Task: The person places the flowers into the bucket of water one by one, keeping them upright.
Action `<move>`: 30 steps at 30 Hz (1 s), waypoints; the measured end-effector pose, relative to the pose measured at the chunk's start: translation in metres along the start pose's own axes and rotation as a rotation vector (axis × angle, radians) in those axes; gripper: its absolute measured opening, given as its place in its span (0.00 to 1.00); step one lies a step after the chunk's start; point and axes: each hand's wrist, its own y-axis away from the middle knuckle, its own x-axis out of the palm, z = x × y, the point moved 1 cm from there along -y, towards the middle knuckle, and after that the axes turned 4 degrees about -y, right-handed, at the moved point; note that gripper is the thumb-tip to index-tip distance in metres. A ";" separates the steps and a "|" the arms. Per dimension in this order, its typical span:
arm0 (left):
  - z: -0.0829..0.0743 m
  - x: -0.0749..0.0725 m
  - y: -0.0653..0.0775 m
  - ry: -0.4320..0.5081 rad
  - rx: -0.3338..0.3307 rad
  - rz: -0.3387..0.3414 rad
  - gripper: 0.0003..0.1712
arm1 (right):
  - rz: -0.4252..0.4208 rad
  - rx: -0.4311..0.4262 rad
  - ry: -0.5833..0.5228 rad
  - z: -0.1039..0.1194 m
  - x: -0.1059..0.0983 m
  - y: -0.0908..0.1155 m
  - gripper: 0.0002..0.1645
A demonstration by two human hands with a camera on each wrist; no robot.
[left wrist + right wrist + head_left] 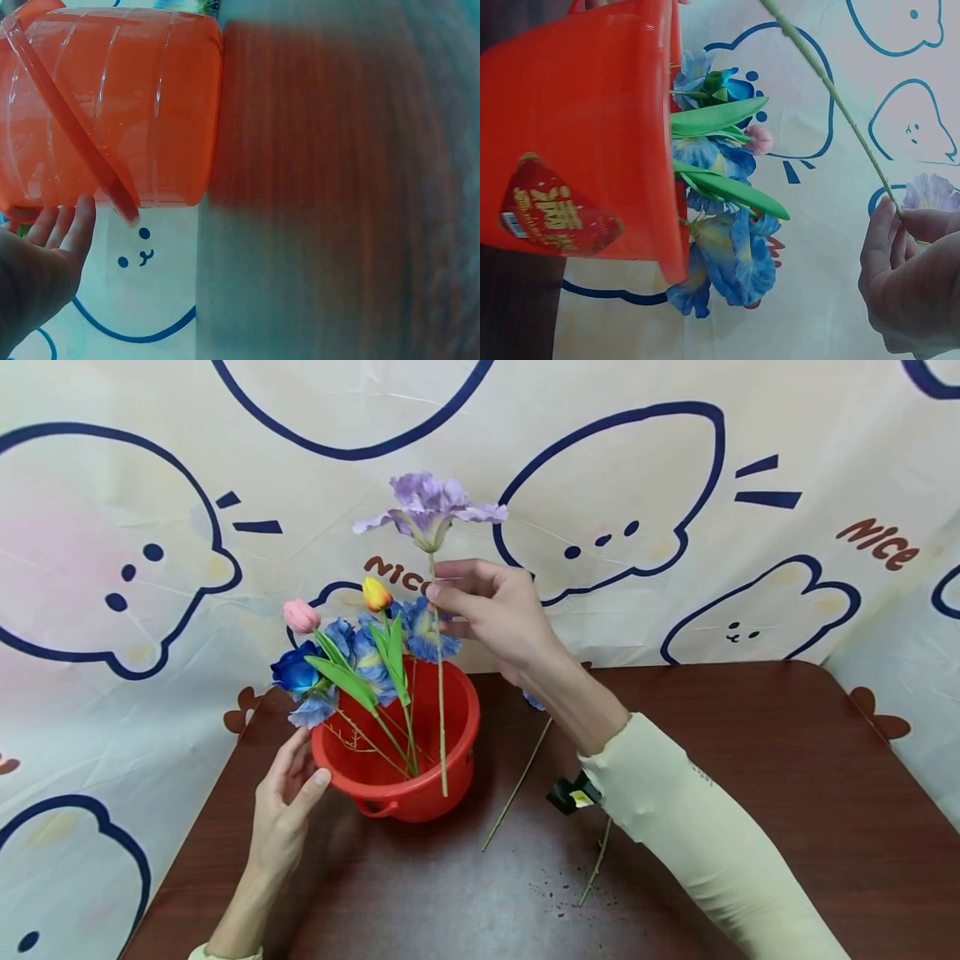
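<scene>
Above plastic bucket (420, 803), ruffled flower (430, 506)

We see a pale, creased sheet (600, 410) hanging behind a dark brown, wood-grained table (750, 777) with a rounded far corner. Across the sheet we find navy-outlined cartoon figures (112, 552), brown flowers (888, 725) and the word "Nice" (877, 544). Light leaves a soft shine on the table.

Cartoon-printed backdrop (607, 468) behind brown table (795, 743)
</scene>
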 end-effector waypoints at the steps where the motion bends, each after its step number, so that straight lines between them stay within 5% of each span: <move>1: 0.000 0.000 0.000 0.000 0.000 -0.001 0.36 | 0.005 -0.009 0.001 0.001 0.003 -0.002 0.17; 9: -0.001 0.000 0.000 0.002 0.005 0.001 0.36 | 0.021 -0.050 -0.004 0.002 0.020 -0.017 0.18; 20: 0.002 0.000 0.002 -0.012 -0.002 -0.002 0.36 | 0.050 -0.019 -0.024 -0.034 0.034 -0.027 0.17; 30: 0.001 0.000 0.001 0.001 0.016 -0.001 0.36 | 0.084 -0.071 0.008 -0.030 0.046 -0.037 0.18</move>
